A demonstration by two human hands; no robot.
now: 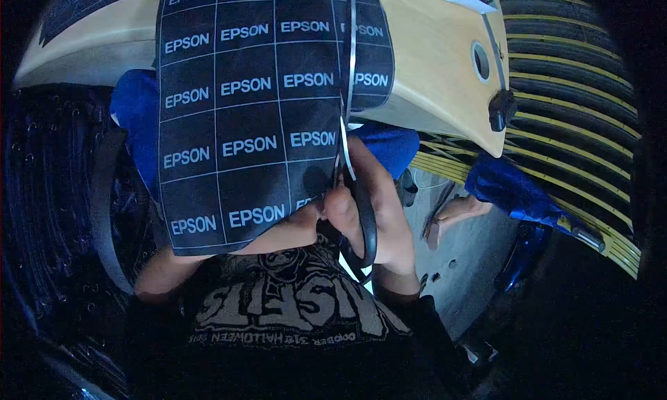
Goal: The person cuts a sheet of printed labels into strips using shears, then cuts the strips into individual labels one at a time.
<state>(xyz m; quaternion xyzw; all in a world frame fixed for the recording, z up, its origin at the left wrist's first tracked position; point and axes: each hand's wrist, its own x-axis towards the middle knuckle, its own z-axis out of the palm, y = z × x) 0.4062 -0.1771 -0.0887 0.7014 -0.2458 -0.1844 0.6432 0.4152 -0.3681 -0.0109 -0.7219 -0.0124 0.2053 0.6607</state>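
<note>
Sheet: black, gridded, EPSON printed in every cell. It is held up in front of the chest, covering the middle-left of the view.

- Long axis runs from the body away towards the wooden tabletop. The near edge sits at the hands and the far edge overlaps the tabletop.
- Left hand is under the near edge and mostly hidden by the paper. It looks closed on the sheet from below, though the fingers can't be seen.
- Right hand is just right of the sheet's near corner, fingers closed through the handles of the scissors.
- Scissor blades point away from the body, along the sheet's long axis, near its right edge. A narrow strip lies to the right of the blade line. The blades look nearly shut, but the exact gap can't be made out.
- Right hand is nearer that line, and the left one steadies the wide part.
</note>
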